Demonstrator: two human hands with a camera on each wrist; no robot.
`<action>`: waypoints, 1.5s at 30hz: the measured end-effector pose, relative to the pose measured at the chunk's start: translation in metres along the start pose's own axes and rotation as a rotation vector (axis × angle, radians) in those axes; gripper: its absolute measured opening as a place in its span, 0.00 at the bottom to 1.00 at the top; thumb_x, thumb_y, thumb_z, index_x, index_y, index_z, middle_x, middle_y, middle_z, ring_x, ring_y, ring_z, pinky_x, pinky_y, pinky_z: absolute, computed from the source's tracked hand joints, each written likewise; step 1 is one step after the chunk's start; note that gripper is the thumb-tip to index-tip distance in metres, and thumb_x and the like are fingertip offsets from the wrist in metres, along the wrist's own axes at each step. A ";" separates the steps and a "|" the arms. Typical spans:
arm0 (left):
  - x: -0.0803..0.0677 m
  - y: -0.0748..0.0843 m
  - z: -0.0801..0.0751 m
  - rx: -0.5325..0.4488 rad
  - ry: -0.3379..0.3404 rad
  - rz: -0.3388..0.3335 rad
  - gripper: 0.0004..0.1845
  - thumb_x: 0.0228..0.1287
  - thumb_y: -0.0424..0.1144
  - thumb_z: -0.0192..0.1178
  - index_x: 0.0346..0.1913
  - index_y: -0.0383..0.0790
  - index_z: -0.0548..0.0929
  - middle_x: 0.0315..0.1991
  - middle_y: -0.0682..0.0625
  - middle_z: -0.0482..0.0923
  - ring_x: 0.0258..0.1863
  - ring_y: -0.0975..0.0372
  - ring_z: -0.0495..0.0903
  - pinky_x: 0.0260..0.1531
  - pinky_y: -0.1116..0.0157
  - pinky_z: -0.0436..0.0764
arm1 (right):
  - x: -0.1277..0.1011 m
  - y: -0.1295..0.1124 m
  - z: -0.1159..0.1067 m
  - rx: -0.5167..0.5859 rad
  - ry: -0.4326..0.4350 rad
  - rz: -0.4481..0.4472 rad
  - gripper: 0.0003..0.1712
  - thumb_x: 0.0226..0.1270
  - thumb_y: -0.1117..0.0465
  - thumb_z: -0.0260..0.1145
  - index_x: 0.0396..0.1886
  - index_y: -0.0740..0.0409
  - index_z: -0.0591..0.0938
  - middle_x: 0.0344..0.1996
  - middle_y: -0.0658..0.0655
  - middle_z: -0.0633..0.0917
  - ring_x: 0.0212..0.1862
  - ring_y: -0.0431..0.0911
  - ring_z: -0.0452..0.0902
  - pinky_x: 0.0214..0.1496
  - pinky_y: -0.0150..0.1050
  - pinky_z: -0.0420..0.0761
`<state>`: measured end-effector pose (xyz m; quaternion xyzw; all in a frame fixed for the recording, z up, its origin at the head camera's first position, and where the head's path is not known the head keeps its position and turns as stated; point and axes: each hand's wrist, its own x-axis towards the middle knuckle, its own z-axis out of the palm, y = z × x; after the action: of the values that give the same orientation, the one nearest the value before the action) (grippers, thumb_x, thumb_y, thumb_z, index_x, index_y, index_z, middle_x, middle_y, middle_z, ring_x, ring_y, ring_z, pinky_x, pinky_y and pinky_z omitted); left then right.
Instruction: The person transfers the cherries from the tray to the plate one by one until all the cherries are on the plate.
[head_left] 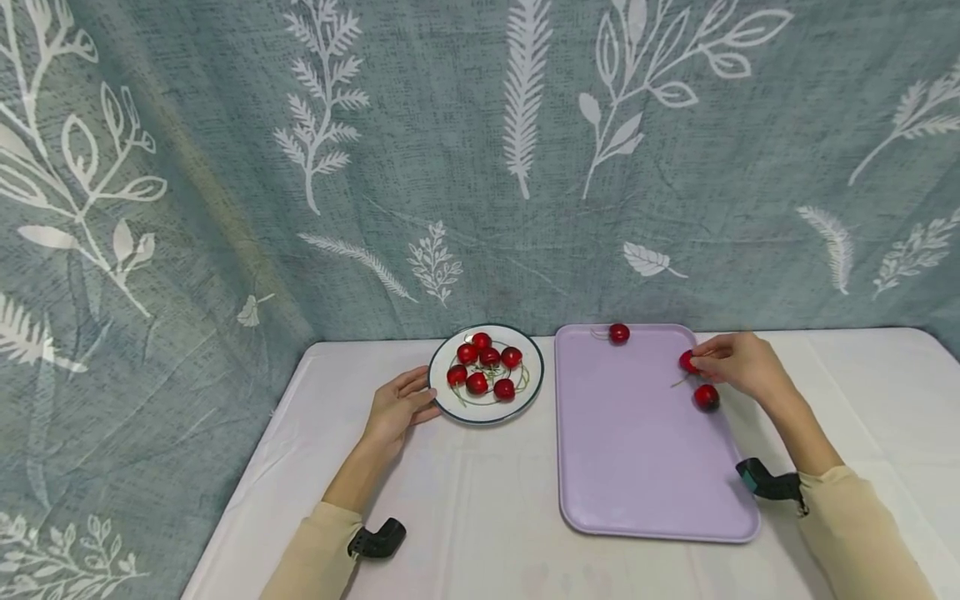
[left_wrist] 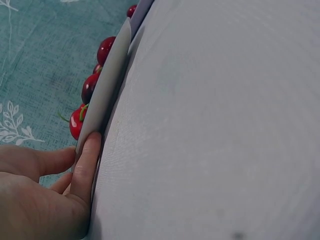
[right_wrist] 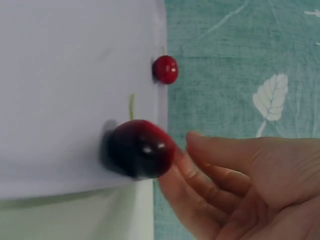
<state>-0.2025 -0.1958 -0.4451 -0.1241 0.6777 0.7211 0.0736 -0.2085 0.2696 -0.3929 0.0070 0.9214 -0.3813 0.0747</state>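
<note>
My left hand [head_left: 396, 410] grips the left rim of a white, dark-rimmed plate [head_left: 480, 414], thumb above and fingers along its underside in the left wrist view. Several red cherries [head_left: 477, 383] with green stems lie on the plate. At the lilac tray's [head_left: 637, 467] upper right edge, my right hand [head_left: 742, 367] pinches a cherry [head_left: 686, 362] between thumb and fingers. Just below it, a darker cherry [head_left: 707, 397] sits on the tray's right edge; in the right wrist view this dark cherry [right_wrist: 142, 149] partly covers the fingers, and the pinched one is hidden.
Another cherry [head_left: 618, 333] rests at the tray's far edge. A white cloth [head_left: 480, 500] covers the table. Behind it hangs a blue-green curtain [head_left: 465, 167] with white leaf prints. Each wrist wears a black camera mount [head_left: 377, 539].
</note>
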 end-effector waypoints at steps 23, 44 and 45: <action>-0.001 -0.001 0.000 -0.008 0.002 -0.011 0.27 0.68 0.21 0.54 0.69 0.30 0.66 0.64 0.34 0.70 0.37 0.65 0.84 0.38 0.68 0.88 | -0.008 -0.004 0.020 -0.259 0.019 -0.068 0.15 0.55 0.60 0.74 0.37 0.68 0.86 0.29 0.61 0.87 0.30 0.51 0.81 0.29 0.43 0.80; 0.001 0.001 0.002 -0.003 0.006 -0.010 0.27 0.68 0.21 0.54 0.69 0.30 0.66 0.64 0.33 0.70 0.37 0.64 0.84 0.38 0.67 0.88 | -0.009 -0.016 0.018 -0.057 -0.066 -0.103 0.12 0.62 0.66 0.68 0.41 0.71 0.84 0.25 0.54 0.85 0.27 0.43 0.81 0.28 0.35 0.81; 0.001 0.001 0.002 -0.003 0.006 -0.012 0.27 0.68 0.21 0.54 0.69 0.30 0.66 0.64 0.33 0.70 0.37 0.64 0.84 0.38 0.67 0.88 | -0.010 -0.018 0.018 -0.049 -0.063 -0.115 0.11 0.62 0.67 0.67 0.42 0.71 0.84 0.26 0.54 0.85 0.27 0.43 0.81 0.28 0.34 0.81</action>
<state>-0.2035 -0.1941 -0.4444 -0.1303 0.6761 0.7213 0.0756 -0.1980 0.2440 -0.3914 -0.0598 0.9266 -0.3622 0.0819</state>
